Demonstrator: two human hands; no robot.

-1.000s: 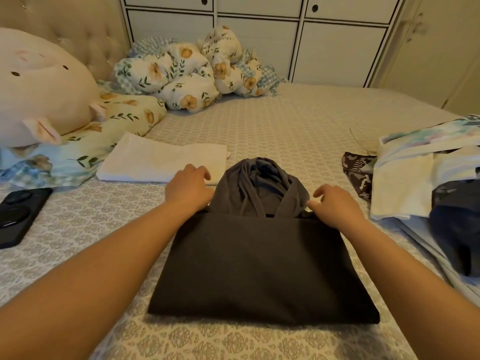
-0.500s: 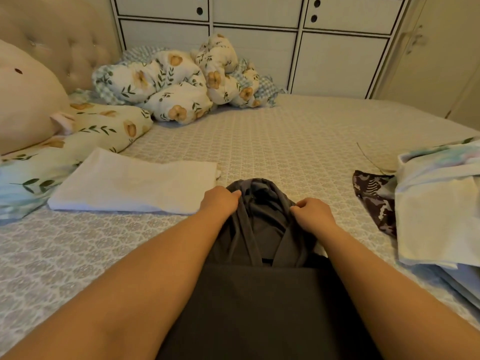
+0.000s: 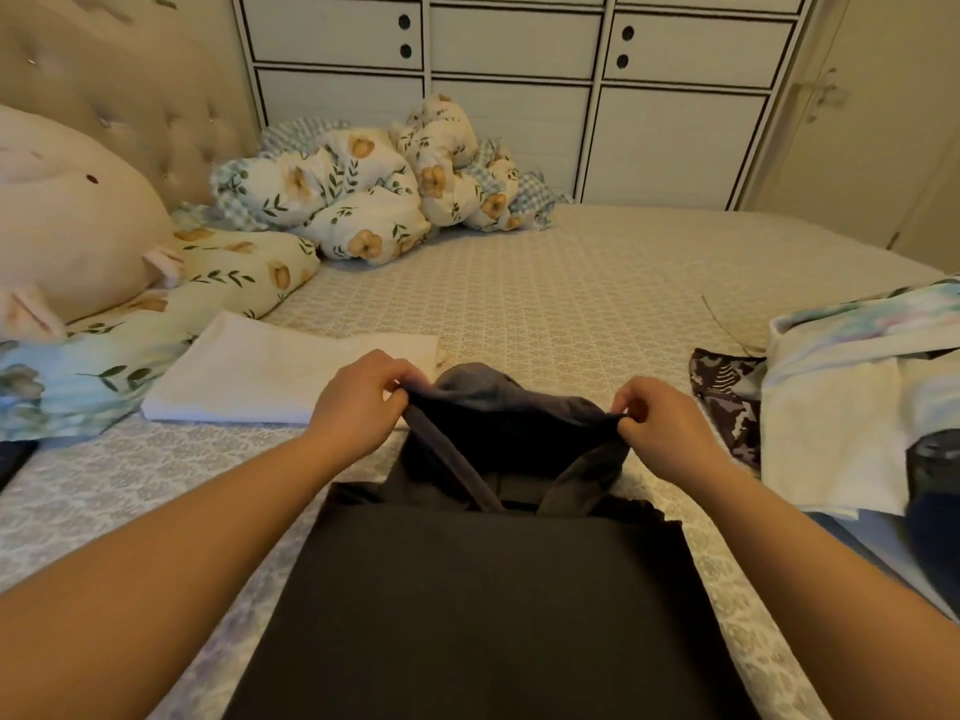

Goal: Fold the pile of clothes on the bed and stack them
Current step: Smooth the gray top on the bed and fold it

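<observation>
Two hands, left hand (image 3: pixel 363 397) and right hand (image 3: pixel 662 426), each grip pinching the dark hoodie (image 3: pixel 483 589) hood edge above the bed (image 3: pixel 571 293)

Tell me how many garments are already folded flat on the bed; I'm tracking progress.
1 finished: the white folded garment beside the floral pillow. The dark hoodie is half folded, its hood pinched by the left hand and right hand. The pile may hide others.

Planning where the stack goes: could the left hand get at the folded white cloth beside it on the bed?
Probably yes: the folded white cloth lies just beyond the left hand, nothing between, though that hand now pinches the dark grey hoodie's hood.
</observation>
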